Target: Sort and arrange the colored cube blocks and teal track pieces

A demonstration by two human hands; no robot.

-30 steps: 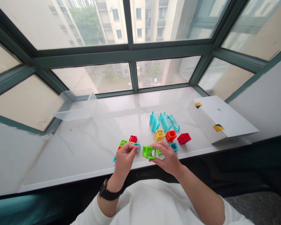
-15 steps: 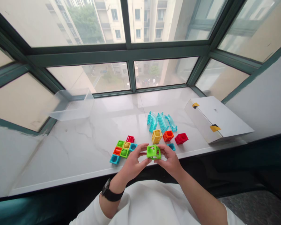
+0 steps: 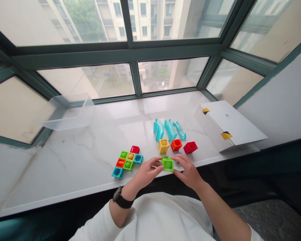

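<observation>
A hollow green toy block (image 3: 168,164) is held near the front edge of the white sill (image 3: 72,174). My left hand (image 3: 148,170) grips its left side, and my right hand (image 3: 188,170) has fingers closed on its right side. Just beyond my fingers stand a yellow block (image 3: 163,146), an orange block (image 3: 176,145) and a red block (image 3: 190,147). Part of a blue block (image 3: 178,155) shows behind my right hand. To the left, several coloured blocks (image 3: 128,165) lie side by side in a flat group.
Behind the blocks lie three translucent teal track pieces (image 3: 170,130). A clear plastic bin (image 3: 70,117) sits at the back left. On the right rests a white box (image 3: 230,125) with black-and-yellow tape. Green-framed windows (image 3: 110,55) rise behind the sill.
The green block has been turned between my hands, so a different face points at me. The whole view has shifted slightly, with the sill's objects now a little farther left.
</observation>
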